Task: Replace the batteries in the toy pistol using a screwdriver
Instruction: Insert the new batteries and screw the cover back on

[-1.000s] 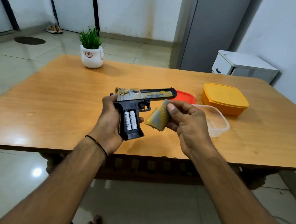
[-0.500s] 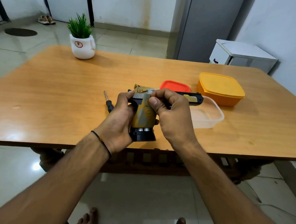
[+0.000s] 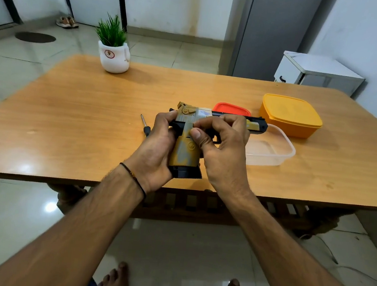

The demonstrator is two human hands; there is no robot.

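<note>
Battery cover (image 3: 185, 151), off with the cells exposed a second ago, now sits on the toy pistol (image 3: 199, 115) handle. Left grip (image 3: 157, 146) wraps the handle above the counter (image 3: 70, 120); right grip (image 3: 223, 151) clasps the toy pistol, thumb pressing the cover. Refastening with the screwdriver (image 3: 145, 126) remains

Left hand (image 3: 157, 146) and right hand (image 3: 224, 153) meet ahead, both curled in a grip.

gold-and-black toy pistol (image 3: 185, 151) held handle-down, barrel pointing right; screwdriver (image 3: 146, 129) lies flat just left of it.
</note>
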